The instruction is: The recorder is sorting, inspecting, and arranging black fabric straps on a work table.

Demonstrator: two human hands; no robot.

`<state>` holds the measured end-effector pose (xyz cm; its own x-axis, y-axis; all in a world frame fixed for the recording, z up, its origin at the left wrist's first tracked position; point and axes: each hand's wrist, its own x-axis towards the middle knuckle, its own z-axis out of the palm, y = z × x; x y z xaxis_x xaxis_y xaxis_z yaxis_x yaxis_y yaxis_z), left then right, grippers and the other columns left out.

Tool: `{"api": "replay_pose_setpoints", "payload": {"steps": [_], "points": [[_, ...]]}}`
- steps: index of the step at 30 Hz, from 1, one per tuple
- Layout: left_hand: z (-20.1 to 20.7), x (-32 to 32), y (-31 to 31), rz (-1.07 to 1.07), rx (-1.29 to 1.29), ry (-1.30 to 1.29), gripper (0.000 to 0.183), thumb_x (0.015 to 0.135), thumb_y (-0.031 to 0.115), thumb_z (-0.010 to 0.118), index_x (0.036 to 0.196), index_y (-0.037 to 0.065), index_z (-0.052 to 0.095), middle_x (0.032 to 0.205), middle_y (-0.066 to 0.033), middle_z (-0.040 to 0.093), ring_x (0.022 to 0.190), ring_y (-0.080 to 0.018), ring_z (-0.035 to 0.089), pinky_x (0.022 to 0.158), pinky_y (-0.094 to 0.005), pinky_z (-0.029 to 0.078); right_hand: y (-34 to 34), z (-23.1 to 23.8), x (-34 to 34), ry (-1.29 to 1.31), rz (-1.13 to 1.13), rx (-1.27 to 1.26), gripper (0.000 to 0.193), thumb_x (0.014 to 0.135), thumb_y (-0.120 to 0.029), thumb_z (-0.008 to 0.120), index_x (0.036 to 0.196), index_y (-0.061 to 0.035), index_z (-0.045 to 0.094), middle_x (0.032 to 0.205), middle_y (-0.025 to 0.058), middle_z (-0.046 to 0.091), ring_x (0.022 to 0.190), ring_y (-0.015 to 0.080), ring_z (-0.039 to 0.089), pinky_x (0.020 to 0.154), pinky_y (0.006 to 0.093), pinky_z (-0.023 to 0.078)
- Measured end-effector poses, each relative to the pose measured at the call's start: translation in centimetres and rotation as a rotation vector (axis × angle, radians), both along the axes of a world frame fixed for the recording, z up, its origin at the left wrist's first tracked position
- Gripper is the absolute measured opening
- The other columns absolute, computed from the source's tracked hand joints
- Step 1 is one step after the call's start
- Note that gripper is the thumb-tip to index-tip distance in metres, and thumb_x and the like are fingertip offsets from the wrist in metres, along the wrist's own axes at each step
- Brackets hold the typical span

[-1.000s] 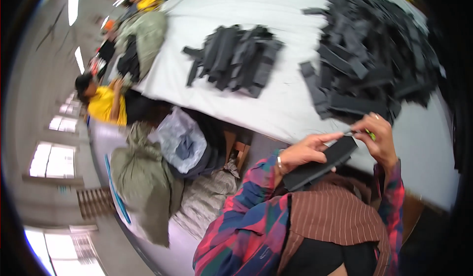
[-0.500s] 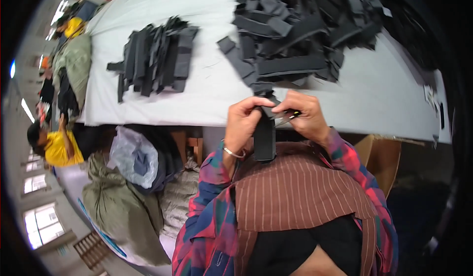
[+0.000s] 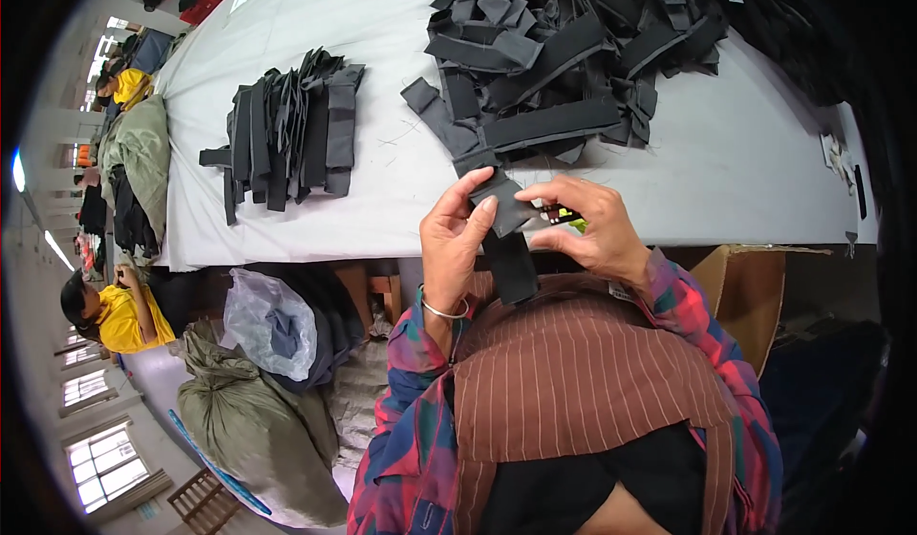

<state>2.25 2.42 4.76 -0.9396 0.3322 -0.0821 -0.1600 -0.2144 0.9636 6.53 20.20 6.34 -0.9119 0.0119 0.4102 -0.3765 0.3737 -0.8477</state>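
My left hand (image 3: 453, 241) pinches a dark grey fabric strip (image 3: 512, 269) between thumb and fingers, just over the table's near edge. The strip's lower end hangs towards my brown striped apron (image 3: 583, 373). Close by on the right, my right hand (image 3: 604, 231) curls around small black and yellow-green thread snips (image 3: 562, 215), their blades mostly hidden. Its fingertips reach to the strip's right edge; I cannot tell whether they touch it. Beyond my hands lies a loose heap of similar dark strips (image 3: 549, 134). A neater bundle of strips (image 3: 287, 139) rests farther left.
A white-covered table (image 3: 382, 220) spans the far side. Below its edge stand a clear plastic bag (image 3: 270, 330), a large olive sack (image 3: 258, 430) and, at right, a cardboard box (image 3: 740, 301). A person in yellow (image 3: 134, 315) sits at far left.
My right hand has drawn slightly away from the left, its fingers wider apart around the snips. The left hand has turned the strip, so a wider flat part shows. The view has shifted a little.
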Motion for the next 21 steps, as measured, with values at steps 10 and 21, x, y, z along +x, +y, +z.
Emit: {"api": "replay_pose_setpoints", "payload": {"steps": [10,21], "points": [[0.6,0.0,0.7,0.043,-0.062,0.063,0.037,0.088,0.007,0.062,0.123,-0.002,0.054,0.091,0.0017,0.056,0.075,-0.0017,0.047,0.065,-0.015,0.038,0.0,0.6,0.8,-0.009,-0.075,0.265,0.015,0.076,-0.018,0.07,0.083,-0.0078,0.062,0.076,0.0031,0.063,0.066,0.0227,0.059,0.059,0.0335,0.045],[0.4,0.1,0.8,0.067,-0.081,0.087,0.037,0.088,0.007,0.063,0.123,-0.002,0.054,0.084,0.0048,0.052,0.071,-0.0007,0.043,0.06,-0.0145,0.034,0.3,0.9,1.1,-0.009,-0.065,0.278,0.014,0.074,-0.018,0.07,0.08,-0.008,0.062,0.073,0.0034,0.064,0.065,0.0227,0.06,0.059,0.033,0.045]]}}
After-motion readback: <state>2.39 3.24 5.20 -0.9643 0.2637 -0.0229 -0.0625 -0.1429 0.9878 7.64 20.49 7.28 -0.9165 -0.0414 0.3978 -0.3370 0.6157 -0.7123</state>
